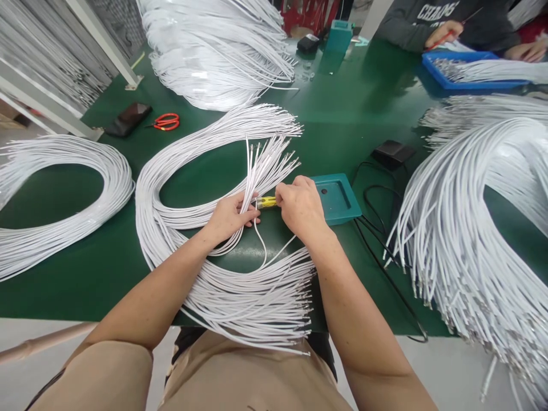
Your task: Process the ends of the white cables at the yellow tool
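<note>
My left hand [228, 218] is closed around a small bunch of white wires [249, 181], whose ends stand up above the fingers. My right hand [302, 209] grips a yellow-handled tool [268, 201]; its metal tip points left and meets the wires beside my left fingertips. Most of the tool is hidden by the right hand, so its exact kind does not show. Under and around both hands lies a curved bundle of white wires [148, 188], its terminal-tipped ends fanned to the right. One loose wire [262, 242] loops down below the left hand.
A teal tray [353, 197] sits just right of my right hand, with black cables [372, 242] and a black box [393, 153]. More wire bundles lie left [115, 177], behind [205, 51] and right [440, 228]. Red-handled scissors [166, 121] lie beyond. A co-worker's hand [445, 33] is above a blue tray [475, 85].
</note>
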`<state>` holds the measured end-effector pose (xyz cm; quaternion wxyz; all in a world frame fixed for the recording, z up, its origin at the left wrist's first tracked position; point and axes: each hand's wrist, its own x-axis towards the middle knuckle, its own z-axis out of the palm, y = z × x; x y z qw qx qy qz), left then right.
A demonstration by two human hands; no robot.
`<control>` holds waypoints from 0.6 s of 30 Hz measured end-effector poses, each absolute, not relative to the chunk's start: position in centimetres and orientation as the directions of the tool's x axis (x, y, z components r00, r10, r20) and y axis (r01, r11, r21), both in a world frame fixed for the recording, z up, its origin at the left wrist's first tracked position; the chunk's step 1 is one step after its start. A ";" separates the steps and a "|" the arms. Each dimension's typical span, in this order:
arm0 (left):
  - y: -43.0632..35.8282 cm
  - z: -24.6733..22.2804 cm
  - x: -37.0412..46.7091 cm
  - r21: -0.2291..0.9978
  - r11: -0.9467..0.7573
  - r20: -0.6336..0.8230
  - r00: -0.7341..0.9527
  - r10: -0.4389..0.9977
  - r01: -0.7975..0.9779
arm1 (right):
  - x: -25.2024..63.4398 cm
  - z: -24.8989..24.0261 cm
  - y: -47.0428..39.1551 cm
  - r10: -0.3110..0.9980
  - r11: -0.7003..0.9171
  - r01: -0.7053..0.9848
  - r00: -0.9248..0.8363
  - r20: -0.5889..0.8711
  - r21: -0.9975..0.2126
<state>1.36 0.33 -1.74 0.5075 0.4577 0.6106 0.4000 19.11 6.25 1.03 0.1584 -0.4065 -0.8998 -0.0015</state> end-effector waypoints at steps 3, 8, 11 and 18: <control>0.3 -2.0 1.3 0.949 0.257 -0.250 -0.064 0.966 0.182 | 19.1 1.0 6.3 0.727 0.673 0.730 -0.621 0.292 -0.123; 0.2 -2.0 1.2 0.936 0.222 -0.211 -0.070 0.975 0.275 | 19.1 1.0 6.1 0.725 0.674 0.730 -0.623 0.296 -0.114; 0.2 -2.1 1.0 0.926 0.197 -0.188 -0.060 0.980 0.322 | 19.3 1.3 5.9 0.724 0.676 0.726 -0.622 0.299 -0.126; 0.1 -1.8 0.9 0.941 0.257 -0.250 -0.059 0.966 0.219 | 20.6 1.1 6.0 0.869 0.342 0.934 -0.275 0.412 -0.098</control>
